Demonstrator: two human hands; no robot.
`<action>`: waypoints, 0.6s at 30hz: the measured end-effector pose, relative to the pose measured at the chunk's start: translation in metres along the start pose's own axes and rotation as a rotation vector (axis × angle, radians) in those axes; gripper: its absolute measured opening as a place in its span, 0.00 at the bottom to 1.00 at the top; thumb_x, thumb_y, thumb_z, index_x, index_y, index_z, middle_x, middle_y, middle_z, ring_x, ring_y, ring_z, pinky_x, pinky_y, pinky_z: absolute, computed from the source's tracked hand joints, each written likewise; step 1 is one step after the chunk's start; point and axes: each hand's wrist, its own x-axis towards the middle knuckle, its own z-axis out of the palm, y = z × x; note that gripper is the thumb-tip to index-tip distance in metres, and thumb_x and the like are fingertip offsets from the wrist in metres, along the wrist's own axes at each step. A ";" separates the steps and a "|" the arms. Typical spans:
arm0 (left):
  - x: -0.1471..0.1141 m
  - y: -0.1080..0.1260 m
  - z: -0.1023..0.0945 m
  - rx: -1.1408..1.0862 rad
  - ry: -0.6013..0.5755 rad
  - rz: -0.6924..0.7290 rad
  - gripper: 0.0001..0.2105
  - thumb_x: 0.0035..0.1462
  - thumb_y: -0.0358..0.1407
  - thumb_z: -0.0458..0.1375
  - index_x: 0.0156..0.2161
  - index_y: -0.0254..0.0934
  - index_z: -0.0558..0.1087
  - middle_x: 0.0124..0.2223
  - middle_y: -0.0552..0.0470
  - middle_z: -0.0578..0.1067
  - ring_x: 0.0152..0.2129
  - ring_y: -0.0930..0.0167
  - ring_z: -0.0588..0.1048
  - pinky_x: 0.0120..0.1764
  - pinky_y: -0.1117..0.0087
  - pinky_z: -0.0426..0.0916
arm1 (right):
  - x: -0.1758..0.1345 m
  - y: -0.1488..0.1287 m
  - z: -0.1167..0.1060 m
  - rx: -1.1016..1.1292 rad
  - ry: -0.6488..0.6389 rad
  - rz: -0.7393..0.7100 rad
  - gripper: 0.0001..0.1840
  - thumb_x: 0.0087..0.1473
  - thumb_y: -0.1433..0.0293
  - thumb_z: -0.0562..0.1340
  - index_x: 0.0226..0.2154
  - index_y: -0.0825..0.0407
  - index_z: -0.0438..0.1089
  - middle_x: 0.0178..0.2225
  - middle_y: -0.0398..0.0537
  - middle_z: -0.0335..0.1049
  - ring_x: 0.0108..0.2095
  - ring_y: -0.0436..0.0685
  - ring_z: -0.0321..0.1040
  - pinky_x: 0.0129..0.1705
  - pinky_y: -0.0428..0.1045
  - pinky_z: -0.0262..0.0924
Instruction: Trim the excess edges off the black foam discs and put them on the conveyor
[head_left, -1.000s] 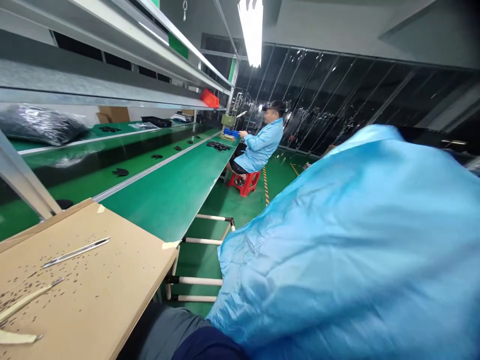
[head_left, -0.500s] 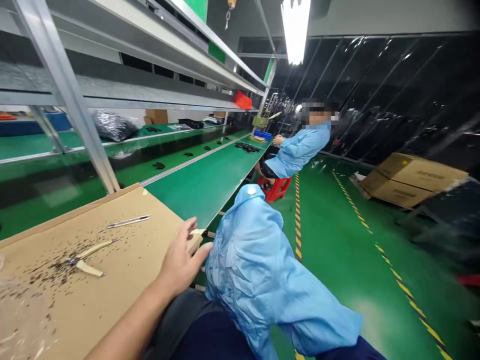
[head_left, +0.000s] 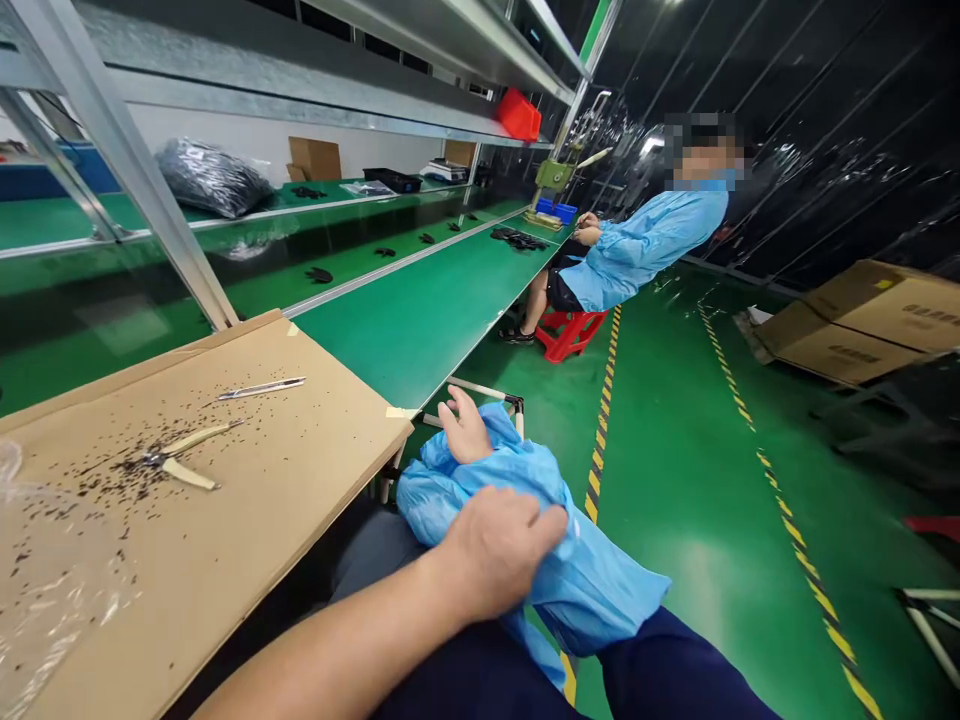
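Observation:
A blue work smock (head_left: 592,575) lies bunched over my lap and around my right arm. My left hand (head_left: 499,550), at the end of a bare forearm, is closed on the fabric of its sleeve. Out of the cuff comes my right hand (head_left: 466,428), its fingers stretched out and holding nothing, near the corner of the cardboard-covered table (head_left: 300,470). On that cardboard lie nippers (head_left: 187,455) with pale yellow handles, spread apart, and a slim metal-framed cutter (head_left: 261,389). Small dark bits are scattered around them.
A clear plastic bag (head_left: 56,600) lies at the near left. Beyond runs a green bench (head_left: 397,310) bearing black parts (head_left: 517,239). A co-worker in blue (head_left: 637,255) sits on a red stool (head_left: 566,335). Cartons (head_left: 862,320) stand at right.
My right hand has come out of the sleeve that covered it. My left hand has moved right from the table corner and closed on the fabric. The view has tilted down.

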 end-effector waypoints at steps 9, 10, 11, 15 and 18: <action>-0.025 -0.035 0.012 -0.413 0.420 -0.446 0.12 0.62 0.42 0.50 0.38 0.36 0.71 0.40 0.45 0.73 0.40 0.67 0.71 0.44 0.67 0.66 | 0.018 -0.019 0.018 0.472 0.190 0.343 0.07 0.59 0.67 0.54 0.38 0.52 0.64 0.34 0.45 0.70 0.24 0.45 0.66 0.20 0.39 0.59; -0.022 -0.045 0.011 -0.351 0.492 -0.518 0.15 0.60 0.43 0.53 0.46 0.34 0.69 0.46 0.42 0.71 0.45 0.65 0.69 0.47 0.64 0.65 | 0.016 -0.021 0.021 0.516 0.219 0.359 0.06 0.58 0.68 0.55 0.37 0.52 0.64 0.32 0.43 0.70 0.23 0.44 0.65 0.19 0.39 0.58; -0.020 -0.054 0.009 -0.300 0.497 -0.554 0.21 0.57 0.43 0.57 0.52 0.33 0.66 0.51 0.39 0.69 0.49 0.62 0.68 0.49 0.62 0.64 | 0.014 -0.021 0.024 0.546 0.233 0.375 0.05 0.57 0.68 0.56 0.37 0.52 0.64 0.31 0.42 0.69 0.22 0.44 0.64 0.18 0.39 0.56; -0.018 -0.077 0.002 -0.188 0.259 -0.566 0.11 0.58 0.39 0.56 0.42 0.34 0.71 0.39 0.45 0.73 0.37 0.65 0.72 0.42 0.63 0.67 | 0.000 -0.015 0.031 0.508 0.113 0.454 0.02 0.55 0.71 0.57 0.33 0.51 0.64 0.26 0.41 0.67 0.21 0.46 0.62 0.18 0.40 0.58; -0.025 -0.083 -0.004 -0.159 0.272 -0.551 0.08 0.60 0.33 0.50 0.31 0.36 0.69 0.32 0.49 0.73 0.32 0.68 0.71 0.38 0.67 0.66 | -0.017 -0.006 0.033 0.487 -0.055 0.455 0.06 0.49 0.77 0.61 0.33 0.53 0.68 0.27 0.42 0.70 0.26 0.49 0.67 0.28 0.44 0.65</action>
